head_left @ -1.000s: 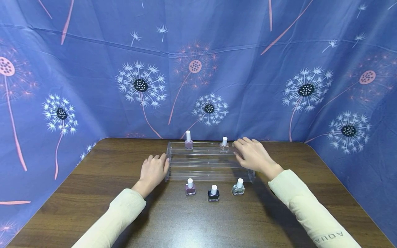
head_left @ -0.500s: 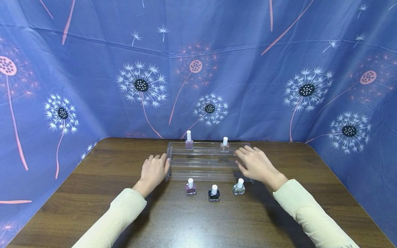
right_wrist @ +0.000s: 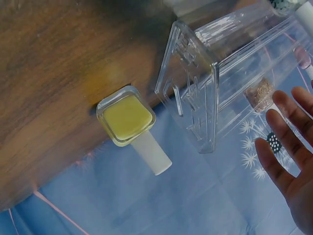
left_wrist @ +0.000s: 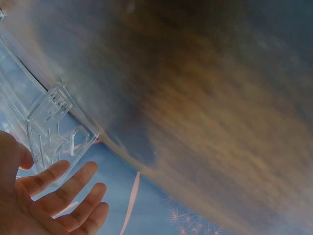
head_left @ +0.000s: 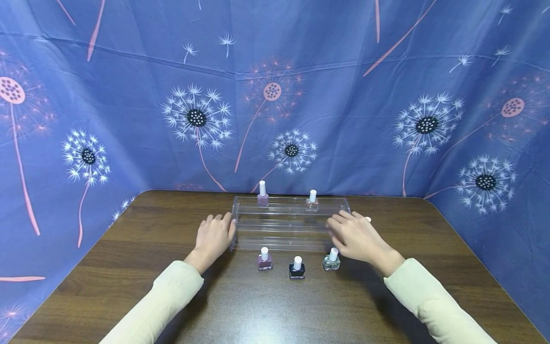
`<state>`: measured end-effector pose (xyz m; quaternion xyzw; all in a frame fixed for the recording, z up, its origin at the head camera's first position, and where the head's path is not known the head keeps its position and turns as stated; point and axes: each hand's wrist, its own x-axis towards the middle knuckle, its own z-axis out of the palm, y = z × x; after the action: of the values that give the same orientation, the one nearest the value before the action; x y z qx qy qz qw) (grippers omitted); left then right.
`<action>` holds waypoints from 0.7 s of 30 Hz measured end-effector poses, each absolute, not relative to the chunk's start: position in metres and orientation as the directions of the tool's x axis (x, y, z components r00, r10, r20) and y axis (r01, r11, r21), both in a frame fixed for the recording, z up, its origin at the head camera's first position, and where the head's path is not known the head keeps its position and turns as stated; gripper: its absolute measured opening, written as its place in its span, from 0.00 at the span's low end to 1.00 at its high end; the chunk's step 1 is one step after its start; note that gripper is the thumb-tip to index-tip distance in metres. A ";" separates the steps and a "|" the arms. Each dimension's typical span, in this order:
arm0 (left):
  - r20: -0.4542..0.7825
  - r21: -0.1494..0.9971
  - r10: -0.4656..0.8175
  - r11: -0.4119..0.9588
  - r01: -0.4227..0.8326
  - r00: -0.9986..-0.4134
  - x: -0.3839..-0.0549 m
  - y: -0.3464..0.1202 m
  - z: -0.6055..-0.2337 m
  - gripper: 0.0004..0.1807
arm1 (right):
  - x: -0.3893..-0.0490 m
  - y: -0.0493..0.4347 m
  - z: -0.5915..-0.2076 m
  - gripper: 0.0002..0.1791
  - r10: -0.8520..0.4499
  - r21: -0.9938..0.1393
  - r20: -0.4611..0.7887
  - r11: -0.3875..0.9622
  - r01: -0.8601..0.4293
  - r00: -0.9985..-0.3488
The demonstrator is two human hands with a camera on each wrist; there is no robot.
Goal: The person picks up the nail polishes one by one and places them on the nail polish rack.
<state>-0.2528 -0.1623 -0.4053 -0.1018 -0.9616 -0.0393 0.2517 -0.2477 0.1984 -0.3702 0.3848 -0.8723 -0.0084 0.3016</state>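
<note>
A clear acrylic stepped rack [head_left: 283, 228] stands on the table, with a lilac nail polish bottle [head_left: 263, 200] and a glittery clear one [head_left: 312, 206] on its top step. My left hand [head_left: 212, 237] is beside the rack's left end; its fingers [left_wrist: 73, 193] are spread and hold nothing. Over the rack's right end is my right hand [head_left: 360, 237], fingers loosely extended and nothing held. A yellow nail polish bottle [right_wrist: 128, 117] stands just outside that end; in the head view only its white cap [head_left: 368, 219] shows behind the hand.
In front of the rack stand a purple nail polish bottle [head_left: 264, 262], a near-black one [head_left: 297, 271] and a green glitter one [head_left: 331, 263]. A blue dandelion-print cloth [head_left: 343, 119] hangs behind the wooden table [head_left: 266, 310].
My right hand has moved right and nearer to me, uncovering the rack's upper right corner and the yellow bottle's cap. The left hand stays in place.
</note>
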 end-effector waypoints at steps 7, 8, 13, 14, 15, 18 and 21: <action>0.492 0.023 0.174 0.977 0.213 -0.853 -0.254 -0.162 -0.406 0.14 | -0.241 0.199 -0.374 0.04 -0.699 0.259 0.534 0.671 -0.695 -0.476; 0.492 0.022 0.175 0.977 0.213 -0.853 -0.254 -0.162 -0.406 0.14 | -0.240 0.199 -0.375 0.05 -0.701 0.258 0.534 0.667 -0.699 -0.472; 0.498 0.020 0.181 0.975 0.220 -0.848 -0.254 -0.162 -0.406 0.14 | -0.234 0.199 -0.376 0.07 -0.713 0.251 0.518 0.654 -0.714 -0.472; 0.499 0.020 0.181 0.975 0.221 -0.847 -0.254 -0.162 -0.406 0.14 | -0.233 0.200 -0.377 0.07 -0.716 0.250 0.515 0.651 -0.717 -0.471; 0.500 0.022 0.181 0.975 0.221 -0.847 -0.254 -0.162 -0.406 0.14 | -0.232 0.200 -0.377 0.07 -0.719 0.249 0.511 0.649 -0.719 -0.472; 0.499 0.024 0.178 0.976 0.219 -0.848 -0.254 -0.162 -0.406 0.14 | -0.229 0.200 -0.378 0.05 -0.724 0.245 0.505 0.643 -0.726 -0.471; 0.499 0.026 0.175 0.976 0.216 -0.849 -0.254 -0.162 -0.406 0.14 | -0.228 0.200 -0.381 0.04 -0.725 0.239 0.507 0.637 -0.733 -0.466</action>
<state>-0.2541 -0.1622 -0.4063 -0.1018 -0.9607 -0.0408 0.2551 -0.2276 0.2003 -0.3807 0.4258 -0.8560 0.0061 0.2930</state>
